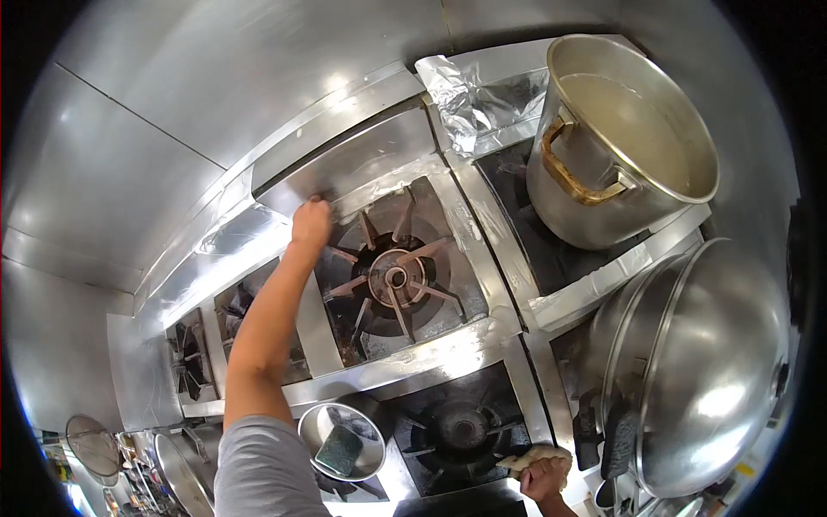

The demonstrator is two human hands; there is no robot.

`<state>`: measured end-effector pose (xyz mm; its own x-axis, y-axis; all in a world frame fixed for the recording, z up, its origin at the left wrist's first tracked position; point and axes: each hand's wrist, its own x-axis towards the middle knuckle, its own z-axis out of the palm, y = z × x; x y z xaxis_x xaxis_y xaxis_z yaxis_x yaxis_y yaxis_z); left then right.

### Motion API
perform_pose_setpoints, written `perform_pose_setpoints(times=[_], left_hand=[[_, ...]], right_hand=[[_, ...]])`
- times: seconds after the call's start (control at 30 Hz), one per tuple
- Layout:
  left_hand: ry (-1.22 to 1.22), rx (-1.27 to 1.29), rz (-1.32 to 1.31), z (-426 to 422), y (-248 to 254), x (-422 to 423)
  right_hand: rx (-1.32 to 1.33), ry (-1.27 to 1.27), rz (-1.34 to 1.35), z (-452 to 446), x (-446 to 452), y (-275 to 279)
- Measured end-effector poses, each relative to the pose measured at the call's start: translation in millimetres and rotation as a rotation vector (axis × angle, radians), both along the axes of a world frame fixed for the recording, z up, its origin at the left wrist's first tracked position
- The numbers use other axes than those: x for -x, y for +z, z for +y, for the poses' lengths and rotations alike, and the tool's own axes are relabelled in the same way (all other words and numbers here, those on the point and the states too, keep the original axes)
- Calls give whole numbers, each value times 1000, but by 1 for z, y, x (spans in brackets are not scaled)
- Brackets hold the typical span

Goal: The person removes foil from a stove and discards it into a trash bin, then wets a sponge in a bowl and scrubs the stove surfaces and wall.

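My left hand (312, 222) is reached out to the back of the stove, closed, at the metal back panel (362, 164) by the corner of a burner bay. Whatever is inside its fingers, if anything, is hidden. To the right of it is a gas burner (395, 276) with a dark spoked grate. My right hand (544, 478) is closed on a pale, crumpled cloth (525, 459) at the edge of the front burner (463, 428). Below my left forearm stands a metal pot (379, 457) holding a dark green scouring pad (339, 451) and some whitish suds.
A large stockpot (551, 194) of cloudy liquid stands at the back right, beside crumpled foil (457, 99). Big domed metal lids or pans (715, 370) lean at the right. More burners (189, 355) run along the left. A strainer (93, 445) hangs at the lower left.
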<state>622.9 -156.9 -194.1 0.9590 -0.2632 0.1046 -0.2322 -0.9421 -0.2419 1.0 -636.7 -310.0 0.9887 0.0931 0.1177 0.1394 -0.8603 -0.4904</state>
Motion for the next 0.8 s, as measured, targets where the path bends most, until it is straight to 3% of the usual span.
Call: perform_pose_setpoints(times=[0.07, 0.13, 0.23, 0.33, 0.4, 0.43, 0.5, 0.67, 0.8], left_hand=[[-35, 128, -43, -26, -7, -12], [-21, 63, -55, -46, -2, -12], [-123, 130, -26, -7, 20, 18], [-20, 45, 42, 26, 9, 16], [-15, 58, 54, -4, 5, -1], [-131, 165, -31, -31, 6, -5], [-53, 109, 50, -85, 20, -18], [-163, 47, 54, -25, 10, -13], [-160, 18, 60, -64, 19, -21]], right_hand=[[17, 23, 65, -1, -1, 6], [43, 42, 100, 2, -5, 13], [-2, 37, 67, -1, -3, 5], [22, 34, 136, -3, 2, 7], [51, 46, 112, -2, 0, 6], [40, 35, 86, 0, -1, 7], [45, 30, 66, 1, -4, 13], [2, 30, 65, -9, 2, 2], [7, 25, 76, -1, -1, 4]])
